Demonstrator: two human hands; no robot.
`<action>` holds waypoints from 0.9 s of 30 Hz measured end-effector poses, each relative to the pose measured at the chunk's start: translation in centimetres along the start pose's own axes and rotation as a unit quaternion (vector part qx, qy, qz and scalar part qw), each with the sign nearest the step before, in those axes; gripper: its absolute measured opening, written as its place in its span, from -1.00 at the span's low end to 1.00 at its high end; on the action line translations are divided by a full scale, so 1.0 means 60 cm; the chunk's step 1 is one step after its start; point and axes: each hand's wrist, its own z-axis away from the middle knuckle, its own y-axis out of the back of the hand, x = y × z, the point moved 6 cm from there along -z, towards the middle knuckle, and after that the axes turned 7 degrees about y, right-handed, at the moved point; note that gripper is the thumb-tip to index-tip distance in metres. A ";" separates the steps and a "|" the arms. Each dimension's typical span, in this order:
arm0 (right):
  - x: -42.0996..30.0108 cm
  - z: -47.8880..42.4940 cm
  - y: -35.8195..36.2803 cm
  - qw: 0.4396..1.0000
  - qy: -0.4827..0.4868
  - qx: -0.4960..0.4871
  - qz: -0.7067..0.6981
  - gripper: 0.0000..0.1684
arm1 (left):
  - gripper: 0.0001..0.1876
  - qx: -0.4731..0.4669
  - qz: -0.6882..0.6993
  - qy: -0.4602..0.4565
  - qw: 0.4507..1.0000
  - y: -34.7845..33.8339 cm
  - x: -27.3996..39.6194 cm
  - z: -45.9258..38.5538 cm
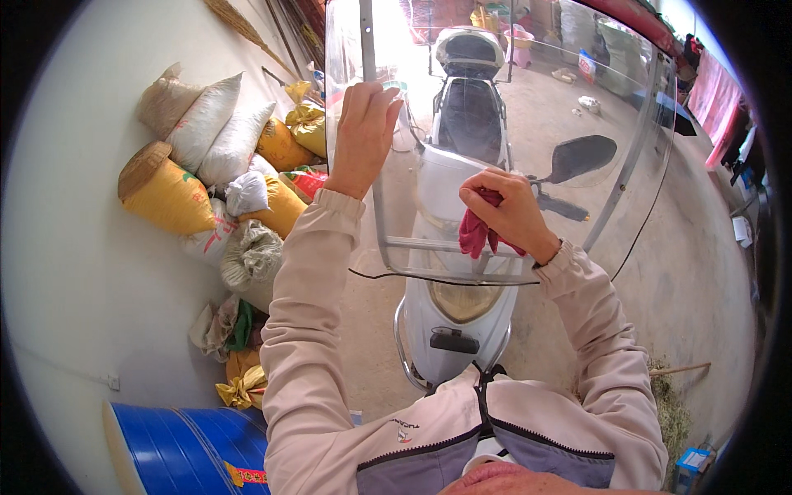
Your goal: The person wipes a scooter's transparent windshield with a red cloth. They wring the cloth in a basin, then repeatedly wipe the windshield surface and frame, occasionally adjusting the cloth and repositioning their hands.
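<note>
In front of me stands a white electric scooter [458, 352] with a clear plastic windshield [575, 210] in a grey metal frame [626, 162]. My left hand [364, 133] is at the windshield's left side, over the upright frame bar, fingers bent; whether they close around the bar is hidden. A crumpled dark red cloth [475, 234] is bunched in my right hand [512, 210], low on the windshield near the lower crossbar [421, 243]. Through the plastic I see the black seat [471, 117] and a mirror [585, 158].
Several stuffed sacks [204, 127] are piled along the white wall [80, 204] at left, below a straw broom [238, 25]. A blue drum [179, 445] lies at lower left. Dry plant stalks [671, 402] and a blue object [692, 464] are on the concrete floor [674, 297] at right.
</note>
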 end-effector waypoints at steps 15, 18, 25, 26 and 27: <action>0.010 -0.006 -0.002 1.000 0.005 0.021 0.006 -0.87 | -0.93 -0.011 0.002 -0.036 0.999 0.008 0.008 0.016; 0.011 -0.007 -0.004 1.000 0.007 0.021 0.010 -0.85 | -0.91 -0.109 0.009 -0.032 0.994 0.002 0.016 0.096; 0.011 -0.007 -0.005 1.000 -0.003 0.007 0.001 -0.88 | -0.86 -0.017 0.019 0.074 0.997 0.044 0.013 0.102; 0.010 -0.005 -0.007 1.000 -0.004 0.007 0.004 -0.89 | -0.86 0.004 0.024 0.067 0.997 0.043 0.015 0.073; 0.008 -0.005 -0.005 1.000 -0.003 0.009 0.009 -0.89 | -0.86 0.028 0.031 0.059 0.997 0.039 0.014 0.049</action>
